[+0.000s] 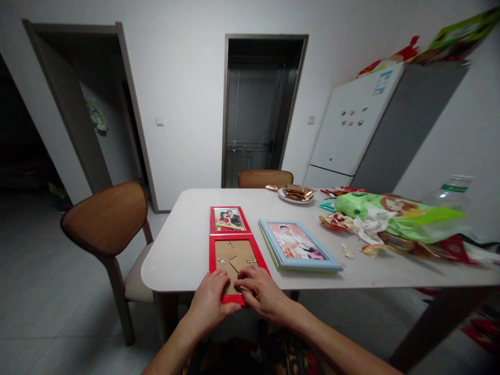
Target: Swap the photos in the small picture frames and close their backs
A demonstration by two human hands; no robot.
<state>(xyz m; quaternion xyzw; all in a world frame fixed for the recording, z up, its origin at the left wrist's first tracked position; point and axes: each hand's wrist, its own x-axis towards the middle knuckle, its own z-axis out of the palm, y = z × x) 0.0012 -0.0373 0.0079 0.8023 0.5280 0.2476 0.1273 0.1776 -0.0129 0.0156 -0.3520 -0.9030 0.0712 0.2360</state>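
Observation:
A red picture frame [212, 256] lies face down at the table's near edge, its brown backing board [238, 250] up. Small metal clips [230, 244] sit around the board, and a thin dark stand piece shows at its middle. My left hand [211, 294] grips the frame's near left corner, thumb along the near edge. Bent over the near right part of the frame, my right hand [261, 292] presses its fingers at the board's near edge, where a bit of metal shows; the fingers partly hide it. Just beyond, another red frame [211, 221] lies face up with a photo of two people.
A stack of picture frames, light blue on top [269, 240], lies to the right. Farther right are a green plastic bag [410, 211], crumpled tissue, a cut pomegranate [336, 222] and a plate of wrapped snacks [285, 198]. Chairs stand left [109, 219] and behind the table.

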